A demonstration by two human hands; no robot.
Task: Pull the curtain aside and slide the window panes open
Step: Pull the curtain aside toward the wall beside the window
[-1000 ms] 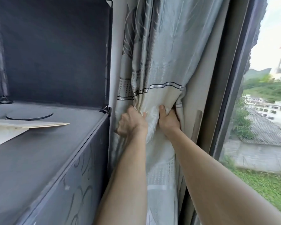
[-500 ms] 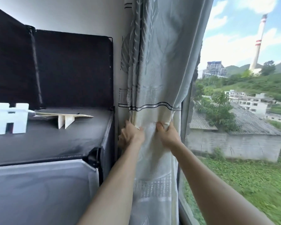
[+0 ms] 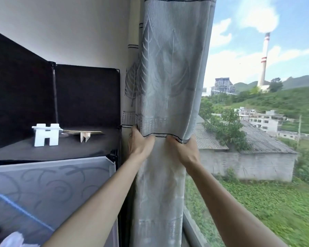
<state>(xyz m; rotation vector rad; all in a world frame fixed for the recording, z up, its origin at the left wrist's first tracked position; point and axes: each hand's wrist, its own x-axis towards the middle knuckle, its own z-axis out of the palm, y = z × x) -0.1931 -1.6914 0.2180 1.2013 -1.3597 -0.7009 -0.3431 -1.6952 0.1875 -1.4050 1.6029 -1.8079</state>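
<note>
Grey leaf-pattern curtain (image 3: 169, 82) bunched at frame centre, against wall corner. Left hand (image 3: 138, 142) and right hand (image 3: 183, 150) both clenched on fabric at black stripe. Window glass (image 3: 257, 139) uncovered at 3 o'clock; dark fabric cabinet (image 3: 61, 148) at 9 o'clock.

both hands, left hand (image 3: 138, 143) and right hand (image 3: 183, 150), grip the bunched curtain (image 3: 169, 77).

Left: dark cabinet (image 3: 86, 97) is crowding the bunched curtain (image 3: 169, 86).
Right: uncovered window (image 3: 257, 139) is leaving open reaching room.
</note>
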